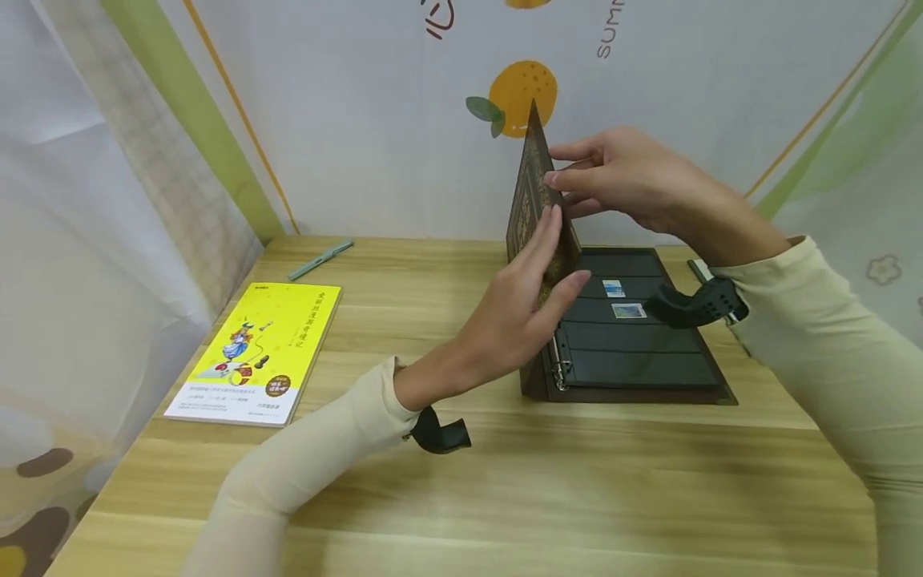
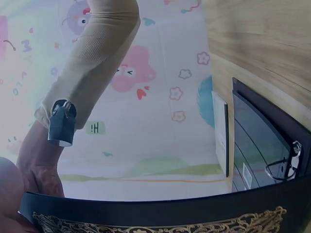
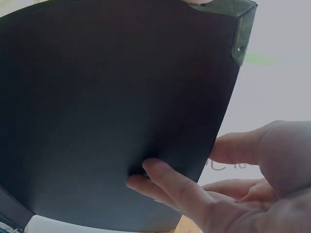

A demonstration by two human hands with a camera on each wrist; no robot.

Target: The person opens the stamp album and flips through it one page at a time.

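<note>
A wooden table (image 1: 447, 481) fills the lower part of the head view, backed by a pale printed curtain (image 1: 360, 120) with an orange fruit motif. On the right half of the table lies a dark ring-binder album (image 1: 634, 361), open, its black pocket pages flat and its metal rings (image 1: 558, 365) showing at the near left corner. Its front cover (image 1: 532, 192), brown with gold ornament on the outside, stands almost upright along the album's left edge, between the two hands. To the left, well apart from the album, a yellow book (image 1: 259, 349) lies flat near the table's left edge, and beyond it a pale green pen (image 1: 320, 260) rests near the back. The left hand (image 1: 522, 308) lies with straight fingers pressed flat against the cover's outer face, thumb spread toward the pages; it supports the cover and grips nothing. The right hand (image 1: 620, 180) reaches in from the right and takes the cover near its top edge, fingers on the inner black face and thumb toward the edge, a light pinch with fingers mostly extended; the right wrist view shows those fingers (image 3: 165, 184) against the dark inner surface. Two small stamps (image 1: 622, 299) sit in the pockets of the upper page, one just behind the other.
</note>
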